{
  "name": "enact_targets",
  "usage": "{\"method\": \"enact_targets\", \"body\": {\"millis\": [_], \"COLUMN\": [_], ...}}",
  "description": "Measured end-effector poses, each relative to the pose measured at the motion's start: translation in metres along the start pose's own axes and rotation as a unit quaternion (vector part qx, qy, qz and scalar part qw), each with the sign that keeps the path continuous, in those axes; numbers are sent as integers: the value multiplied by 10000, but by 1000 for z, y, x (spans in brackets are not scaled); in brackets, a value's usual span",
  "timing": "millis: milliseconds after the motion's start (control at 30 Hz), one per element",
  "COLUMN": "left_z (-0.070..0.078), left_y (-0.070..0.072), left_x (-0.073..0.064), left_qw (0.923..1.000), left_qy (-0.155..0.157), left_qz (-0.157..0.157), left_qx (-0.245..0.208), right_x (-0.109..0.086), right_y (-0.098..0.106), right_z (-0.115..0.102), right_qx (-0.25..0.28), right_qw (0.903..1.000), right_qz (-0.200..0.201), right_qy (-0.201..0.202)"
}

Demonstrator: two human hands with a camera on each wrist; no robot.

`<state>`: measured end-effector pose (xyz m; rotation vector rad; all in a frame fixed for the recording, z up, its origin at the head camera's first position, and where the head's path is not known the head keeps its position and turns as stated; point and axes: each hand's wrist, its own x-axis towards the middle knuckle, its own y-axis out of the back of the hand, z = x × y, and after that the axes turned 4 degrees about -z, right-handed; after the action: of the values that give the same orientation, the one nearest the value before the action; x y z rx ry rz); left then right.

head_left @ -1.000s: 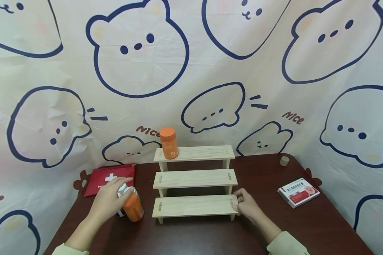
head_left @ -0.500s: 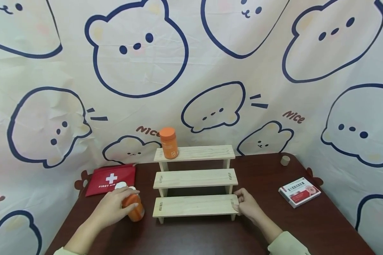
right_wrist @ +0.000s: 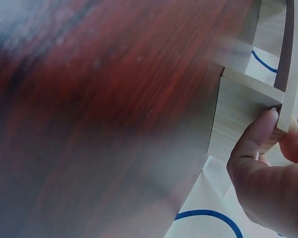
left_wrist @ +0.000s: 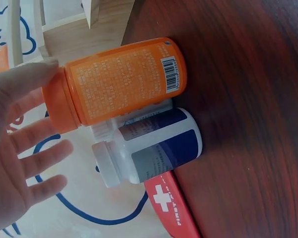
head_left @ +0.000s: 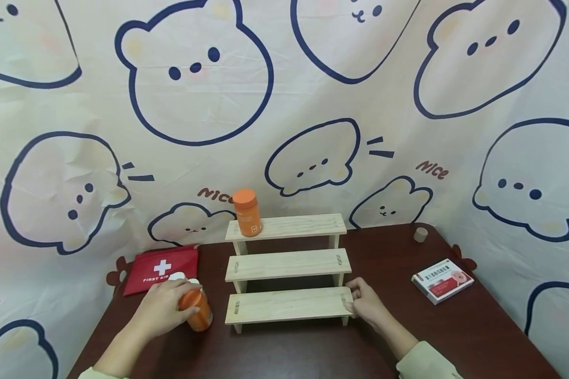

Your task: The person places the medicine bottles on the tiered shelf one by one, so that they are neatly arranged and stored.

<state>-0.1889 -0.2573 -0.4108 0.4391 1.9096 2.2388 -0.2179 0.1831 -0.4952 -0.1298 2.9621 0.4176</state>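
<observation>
My left hand (head_left: 163, 308) holds an orange pill bottle (left_wrist: 124, 82) by its cap, thumb on one side and fingers on the other. The bottle stands upright on the table, left of a three-step wooden rack (head_left: 289, 305). Close beside it are a white bottle with a blue and grey label (left_wrist: 154, 146) and another white-capped bottle, mostly hidden behind. At the rack's lowest step, my right hand (head_left: 367, 302) pinches the right end between thumb and fingers, as the right wrist view also shows the hand (right_wrist: 268, 178). A second orange bottle (head_left: 247, 213) stands at the top step's left end.
A red first aid pouch (head_left: 163, 263) lies at the back left of the dark wood table (head_left: 284, 352). Over on the right are a white and red medicine box (head_left: 442, 280) and a small pale cylinder (head_left: 420, 235). A patterned cloth (head_left: 199, 105) hangs behind.
My left hand has come down from above the bottles and closed its fingers around the orange bottle's cap. My right hand stays at the rack's lowest step.
</observation>
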Motion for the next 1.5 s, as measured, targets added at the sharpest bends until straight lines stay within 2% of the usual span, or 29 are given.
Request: {"method": "enact_targets", "body": {"millis": [167,300,567,1033,1167,1333,1500], "left_z": [5,10,18,24,27,28,30], "left_y": [-1,-2,-3,-2,-2,1,13], "left_x": [2,3,2,10,13,13,14], "left_qw": [9997,9996,9993,9930,9906,9904,9914], "left_qy": [-197,-270,213,742,876,962,984], "left_qz": [128,3,-263,-785,-796,-716,-503], "left_qx": [80,-39,159,-473,-685,-683,-706], "right_x": [0,0,-2,-2,-1,1,2], "right_y": [1,1,0,0,0,0,1], "right_z": [-1,0,-1,-2,0,4,3], "right_qx": [-35,-54,-80,-10,22,62,106], "right_qw": [10000,9999,10000,10000,10000,9999,9999], "right_qz": [50,98,55,65,85,7,10], "right_qy": [-21,-2,-5,10,31,81,111]}}
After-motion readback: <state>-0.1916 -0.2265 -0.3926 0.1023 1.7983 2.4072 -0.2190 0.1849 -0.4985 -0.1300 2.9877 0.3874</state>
